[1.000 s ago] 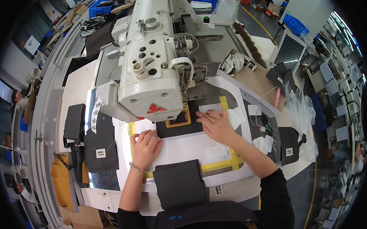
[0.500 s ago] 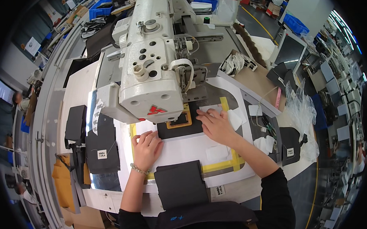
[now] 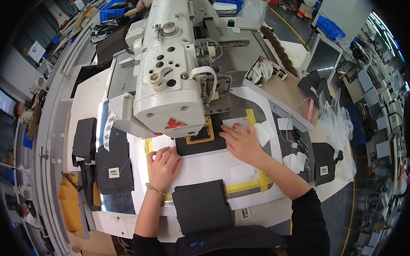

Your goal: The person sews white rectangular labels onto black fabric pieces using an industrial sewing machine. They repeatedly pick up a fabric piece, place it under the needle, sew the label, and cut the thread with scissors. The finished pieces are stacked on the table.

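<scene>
A black fabric panel (image 3: pixel 219 143) lies flat on white sheeting under the head of a white sewing machine (image 3: pixel 168 97). Pressed over the panel is a yellow-orange clamp frame (image 3: pixel 211 133), partly covered by the machine head. My left hand (image 3: pixel 164 164), a beaded bracelet at its wrist, rests by the panel's left edge with its fingers stretched out. On the other side, my right hand (image 3: pixel 241 144) lays its spread fingertips on the panel's right edge. Neither hand grips anything. Yellow tape (image 3: pixel 234 187) borders the white work sheet (image 3: pixel 199 168).
Black fabric pieces (image 3: pixel 202 208) lie stacked at the near edge. More dark pieces (image 3: pixel 114 169) with a white label sit at left. On the right are a cardboard tray (image 3: pixel 280 91) with labels, scissors (image 3: pixel 301 142), clear plastic (image 3: pixel 336 132) and a monitor (image 3: pixel 322 56).
My right hand has shifted very slightly on the panel's right side. A person's striped sleeve has come into view behind the machine. My left hand stays in place.
</scene>
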Available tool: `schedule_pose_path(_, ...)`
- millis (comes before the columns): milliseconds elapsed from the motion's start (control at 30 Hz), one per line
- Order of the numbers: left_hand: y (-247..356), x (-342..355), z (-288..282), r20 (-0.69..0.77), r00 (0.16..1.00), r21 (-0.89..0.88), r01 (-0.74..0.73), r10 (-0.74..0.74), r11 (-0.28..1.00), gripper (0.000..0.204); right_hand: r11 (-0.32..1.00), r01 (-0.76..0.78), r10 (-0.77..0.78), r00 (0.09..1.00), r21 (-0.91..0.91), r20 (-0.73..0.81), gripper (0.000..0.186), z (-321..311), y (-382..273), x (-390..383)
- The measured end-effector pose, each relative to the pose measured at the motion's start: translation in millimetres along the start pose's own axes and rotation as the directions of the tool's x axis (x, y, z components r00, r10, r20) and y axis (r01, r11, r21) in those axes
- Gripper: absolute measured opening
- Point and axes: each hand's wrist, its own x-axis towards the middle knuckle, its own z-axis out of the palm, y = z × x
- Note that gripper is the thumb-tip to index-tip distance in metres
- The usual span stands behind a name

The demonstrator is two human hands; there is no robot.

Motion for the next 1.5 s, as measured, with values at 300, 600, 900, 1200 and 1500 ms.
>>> schedule_pose_path(300, 1.5, -1.3, 1.2, 0.049, 0.997, 0.025, -0.056, 0.055, 0.998, 0.017, 0.992, 0.092, -0.093, 0.996, 0.092, 0.009, 0.035, -14.9, -12.7, -25.5)
schedule_pose_path(600, 0.3, -2.7, 1.9, 0.055, 0.998, 0.016, -0.041, 0.040, 0.999, 0.017, 0.995, 0.053, -0.059, 0.997, 0.089, 0.056, 0.042, -20.7, -18.5, -29.5)
schedule_pose_path(900, 0.1, -2.1, 4.1, 0.046, 0.999, 0.003, -0.023, 0.023, 1.000, 0.018, 0.988, -0.069, 0.054, 0.992, 0.136, 0.115, 0.041, -49.5, -8.6, -40.9)
schedule_pose_path(1200, -1.2, -0.3, 4.8, 0.064, 0.997, -0.026, -0.031, 0.032, 0.999, 0.019, 0.938, 0.192, -0.220, 0.973, 0.288, 0.067, 0.026, -106.0, -61.7, -155.6)
schedule_pose_path(1500, -0.1, 0.9, 1.9, 0.080, 0.996, -0.038, -0.043, 0.046, 0.998, 0.020, 0.944, 0.218, -0.274, 0.937, 0.249, 0.218, 0.025, -110.6, -85.3, -174.8)
